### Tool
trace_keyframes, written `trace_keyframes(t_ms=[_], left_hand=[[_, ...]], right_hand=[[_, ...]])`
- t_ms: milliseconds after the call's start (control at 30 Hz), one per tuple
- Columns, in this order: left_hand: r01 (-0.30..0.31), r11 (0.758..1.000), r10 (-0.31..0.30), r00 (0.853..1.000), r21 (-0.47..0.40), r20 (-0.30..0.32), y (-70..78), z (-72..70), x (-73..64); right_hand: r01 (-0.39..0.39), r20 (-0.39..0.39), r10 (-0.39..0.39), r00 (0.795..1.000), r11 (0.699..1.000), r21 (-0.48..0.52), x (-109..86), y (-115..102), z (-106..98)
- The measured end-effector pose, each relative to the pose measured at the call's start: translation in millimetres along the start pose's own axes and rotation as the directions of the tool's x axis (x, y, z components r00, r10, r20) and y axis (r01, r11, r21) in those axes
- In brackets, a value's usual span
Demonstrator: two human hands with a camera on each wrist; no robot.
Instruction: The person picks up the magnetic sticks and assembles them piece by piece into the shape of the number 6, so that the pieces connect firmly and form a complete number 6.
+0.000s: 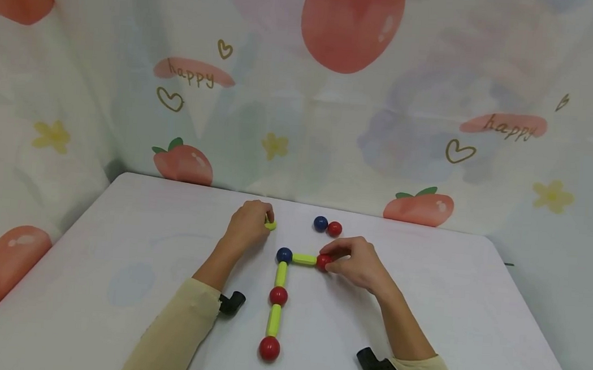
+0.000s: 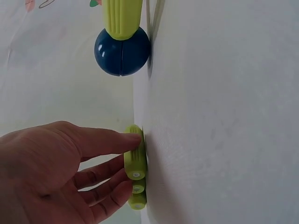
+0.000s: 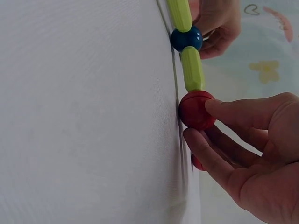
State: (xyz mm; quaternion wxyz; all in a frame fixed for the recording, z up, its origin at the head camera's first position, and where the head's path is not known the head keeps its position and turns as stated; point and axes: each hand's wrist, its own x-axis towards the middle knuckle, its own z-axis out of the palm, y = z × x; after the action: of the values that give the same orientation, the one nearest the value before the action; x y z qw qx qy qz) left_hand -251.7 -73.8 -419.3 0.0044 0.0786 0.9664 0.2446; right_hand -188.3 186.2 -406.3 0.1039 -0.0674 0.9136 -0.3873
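My left hand [image 1: 247, 224] is at the far side of the table, its thumb and fingers pinching a yellow-green rod [image 2: 135, 163]. Two more such rods [image 2: 138, 200] show beside it in the left wrist view. Between its thumb and fingers, my right hand [image 1: 362, 264] holds a red ball [image 3: 195, 112] at the end of a joined shape. A short rod [image 1: 304, 259] links that ball to a blue ball [image 1: 284, 255]. From the blue ball, the shape runs toward me through a rod [image 1: 281, 274], a red ball [image 1: 278, 295], another rod [image 1: 274, 320] and a last red ball [image 1: 269, 349].
Behind the joined shape, a loose blue ball [image 1: 321, 224] and a loose red ball [image 1: 334, 229] lie side by side. A printed curtain [image 1: 310, 123] hangs along the back edge of the white table [image 1: 166, 313]. Black wrist mounts [image 1: 232, 304] stick out at both sleeves.
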Motion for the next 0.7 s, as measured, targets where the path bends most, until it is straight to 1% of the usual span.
trace_keyframes(t_ms=[233, 433, 533, 600, 700], left_hand=[[-0.006, 1.0, 0.006, 1.0, -0.01, 0.011, 2.1, -0.9, -1.3], [-0.006, 1.0, 0.007, 0.999, -0.02, 0.044, 6.3, -5.6, -6.3], [-0.021, 1.0, 0.022, 0.997, -0.014, 0.07, 8.9, -10.6, -8.5], [-0.045, 0.999, 0.045, 0.994, -0.011, 0.097, 10.5, -14.8, -9.6], [-0.087, 0.996, 0.09, 0.985, -0.026, 0.15, 14.0, -20.5, -11.9]], right_hand=[[0.01, 0.0, -0.01, 1.0, 1.0, -0.002, 0.2, 0.7, -1.0], [0.01, 0.001, -0.01, 1.0, 1.0, 0.0, 0.5, 1.0, -1.3], [0.011, 0.001, -0.011, 1.0, 1.0, 0.001, 0.4, 1.3, -0.9], [0.008, 0.002, -0.008, 1.0, 1.0, 0.003, 0.4, 1.5, -0.5], [-0.001, 0.002, 0.001, 1.0, 1.0, 0.006, 0.3, 1.5, -0.4]])
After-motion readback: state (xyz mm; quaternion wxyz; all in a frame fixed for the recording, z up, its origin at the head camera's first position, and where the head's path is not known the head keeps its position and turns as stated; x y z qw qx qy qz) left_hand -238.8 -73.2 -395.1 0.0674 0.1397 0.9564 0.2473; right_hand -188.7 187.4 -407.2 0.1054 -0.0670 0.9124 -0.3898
